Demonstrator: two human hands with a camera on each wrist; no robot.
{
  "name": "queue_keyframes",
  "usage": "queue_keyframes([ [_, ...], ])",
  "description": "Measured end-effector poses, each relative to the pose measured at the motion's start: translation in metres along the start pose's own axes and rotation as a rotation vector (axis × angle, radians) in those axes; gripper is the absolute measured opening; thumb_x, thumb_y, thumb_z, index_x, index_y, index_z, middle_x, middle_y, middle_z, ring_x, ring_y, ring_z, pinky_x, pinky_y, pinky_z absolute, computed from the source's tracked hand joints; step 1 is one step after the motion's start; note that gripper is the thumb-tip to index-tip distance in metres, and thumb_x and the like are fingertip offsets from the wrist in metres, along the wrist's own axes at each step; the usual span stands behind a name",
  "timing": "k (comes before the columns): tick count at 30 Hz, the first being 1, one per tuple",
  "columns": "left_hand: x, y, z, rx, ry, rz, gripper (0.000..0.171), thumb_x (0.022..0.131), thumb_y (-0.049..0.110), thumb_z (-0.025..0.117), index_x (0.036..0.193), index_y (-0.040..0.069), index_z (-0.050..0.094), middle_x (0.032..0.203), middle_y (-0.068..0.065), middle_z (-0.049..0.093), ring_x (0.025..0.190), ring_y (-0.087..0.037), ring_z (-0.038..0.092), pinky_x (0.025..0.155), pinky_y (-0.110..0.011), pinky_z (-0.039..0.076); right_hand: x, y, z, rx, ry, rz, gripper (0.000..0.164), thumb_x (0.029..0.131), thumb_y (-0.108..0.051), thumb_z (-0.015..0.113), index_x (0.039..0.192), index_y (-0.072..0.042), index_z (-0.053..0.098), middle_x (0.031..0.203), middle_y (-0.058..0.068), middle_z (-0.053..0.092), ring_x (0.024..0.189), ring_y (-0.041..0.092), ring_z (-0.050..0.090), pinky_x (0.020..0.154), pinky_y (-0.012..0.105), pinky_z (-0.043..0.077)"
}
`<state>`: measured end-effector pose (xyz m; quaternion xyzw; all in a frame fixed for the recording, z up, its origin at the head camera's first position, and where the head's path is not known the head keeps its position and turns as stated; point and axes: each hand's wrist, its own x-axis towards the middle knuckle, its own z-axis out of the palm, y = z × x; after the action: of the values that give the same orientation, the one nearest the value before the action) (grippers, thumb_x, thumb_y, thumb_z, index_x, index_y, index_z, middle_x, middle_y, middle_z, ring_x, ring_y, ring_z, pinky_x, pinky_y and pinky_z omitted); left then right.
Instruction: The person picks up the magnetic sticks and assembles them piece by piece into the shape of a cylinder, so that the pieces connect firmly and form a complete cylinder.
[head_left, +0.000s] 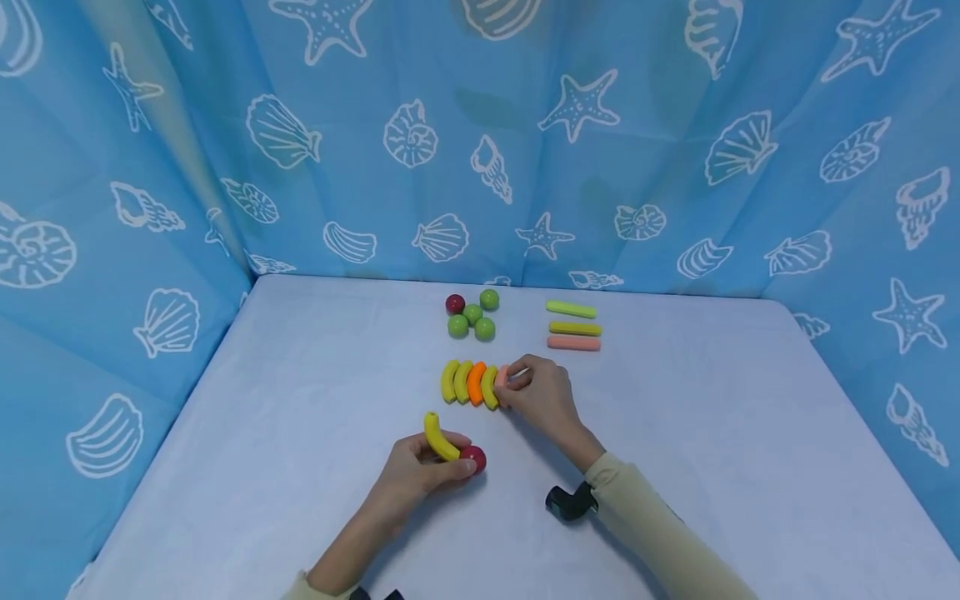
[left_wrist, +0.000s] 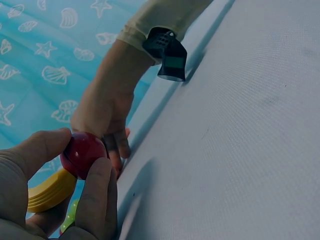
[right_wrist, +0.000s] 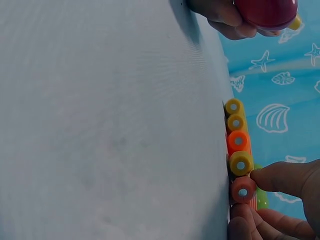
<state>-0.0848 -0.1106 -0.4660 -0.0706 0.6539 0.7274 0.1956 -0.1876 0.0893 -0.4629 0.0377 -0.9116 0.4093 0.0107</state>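
My left hand (head_left: 420, 475) holds a red ball (head_left: 475, 458) between thumb and fingers, along with a curved yellow toy banana (head_left: 441, 437), both raised off the table. In the left wrist view, the red ball (left_wrist: 84, 154) sits against the banana's end (left_wrist: 52, 191). My right hand (head_left: 542, 396) pinches a pink curved piece (right_wrist: 243, 190) at the right end of a side-by-side row. Next to it in the row lie a yellow banana (head_left: 490, 387), an orange one (head_left: 476, 383) and two more yellow bananas (head_left: 455, 382).
Behind the row, several green balls (head_left: 485, 329) cluster with another red ball (head_left: 455, 304). To their right lie a green stick (head_left: 572, 309), a yellow stick (head_left: 575, 328) and a pink stick (head_left: 573, 343). A blue shell-patterned curtain (head_left: 450, 167) stands behind the white table (head_left: 300, 375).
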Motion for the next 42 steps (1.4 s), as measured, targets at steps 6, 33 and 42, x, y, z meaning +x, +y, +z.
queue_keyframes([
  [6,0.000,0.000,0.001,-0.011,-0.005,0.014,0.043,0.084,0.016,0.082,0.120,-0.001,0.066,0.113,-0.012,0.067,0.097,-0.023,0.066,0.084,-0.034,0.058,0.000,0.001,0.000,0.002,0.008,0.011,0.024,0.081,-0.018,0.084,0.098,-0.008,0.070,0.072,-0.001,0.067,0.060,0.011,0.064,0.060,0.025,0.056],
  [33,-0.002,0.002,0.000,-0.020,0.017,-0.006,0.041,0.085,0.016,0.082,0.120,0.000,0.066,0.118,-0.013,0.065,0.101,-0.024,0.065,0.085,-0.035,0.058,-0.001,-0.003,-0.017,-0.277,-0.096,0.007,0.033,0.082,-0.024,0.079,0.109,-0.008,0.070,0.074,0.000,0.060,0.068,0.018,0.054,0.061,0.029,0.049],
  [42,-0.002,0.003,-0.001,-0.022,0.015,-0.006,0.044,0.085,0.017,0.082,0.121,-0.001,0.064,0.118,-0.013,0.065,0.101,-0.024,0.066,0.084,-0.036,0.058,0.007,-0.014,-0.015,-0.490,-0.125,-0.143,0.038,0.077,-0.024,0.087,0.106,-0.005,0.070,0.075,0.002,0.059,0.068,0.019,0.053,0.063,0.030,0.050],
])
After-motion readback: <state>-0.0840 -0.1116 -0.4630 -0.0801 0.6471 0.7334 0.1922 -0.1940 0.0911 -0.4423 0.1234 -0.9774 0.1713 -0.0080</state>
